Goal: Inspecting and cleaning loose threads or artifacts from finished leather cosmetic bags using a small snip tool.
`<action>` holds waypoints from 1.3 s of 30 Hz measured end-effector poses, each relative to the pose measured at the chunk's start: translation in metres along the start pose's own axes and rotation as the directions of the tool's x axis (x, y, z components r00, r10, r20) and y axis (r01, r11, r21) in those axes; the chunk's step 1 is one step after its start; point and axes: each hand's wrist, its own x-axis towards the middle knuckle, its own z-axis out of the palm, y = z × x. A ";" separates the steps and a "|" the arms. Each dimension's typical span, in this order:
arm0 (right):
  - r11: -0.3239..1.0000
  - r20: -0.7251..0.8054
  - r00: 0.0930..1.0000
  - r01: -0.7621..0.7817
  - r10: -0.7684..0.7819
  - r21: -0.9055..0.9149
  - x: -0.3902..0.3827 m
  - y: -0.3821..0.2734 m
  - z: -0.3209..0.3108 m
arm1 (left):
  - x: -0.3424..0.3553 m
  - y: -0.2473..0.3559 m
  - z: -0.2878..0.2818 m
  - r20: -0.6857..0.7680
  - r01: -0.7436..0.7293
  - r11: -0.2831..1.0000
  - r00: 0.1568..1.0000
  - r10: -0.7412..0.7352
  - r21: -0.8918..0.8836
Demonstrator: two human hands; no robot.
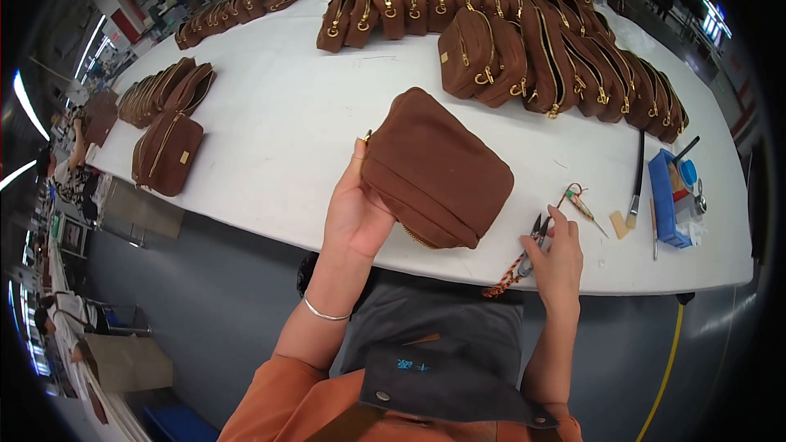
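A white bench [270, 127] is spreading above grey floor [221, 295], blue box [665, 200] holding a black-handled tool [686, 150]; left hand [356, 213] is clasping a pouch [442, 168], right hand [558, 260] loosely gripping snips [538, 232].

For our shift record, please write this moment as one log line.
left grip: holds brown pouch | right grip: at snips | right side: brush, blue tray | far: more pouches

Snips [536, 235], brush [635, 193] and tray [661, 200] sit right of the pouch [438, 168].
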 end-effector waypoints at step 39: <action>0.715 0.406 0.589 0.587 -0.699 0.380 0.037 -0.175 0.006 | -0.053 0.023 -0.094 0.144 -0.358 0.467 0.890 0.432 0.809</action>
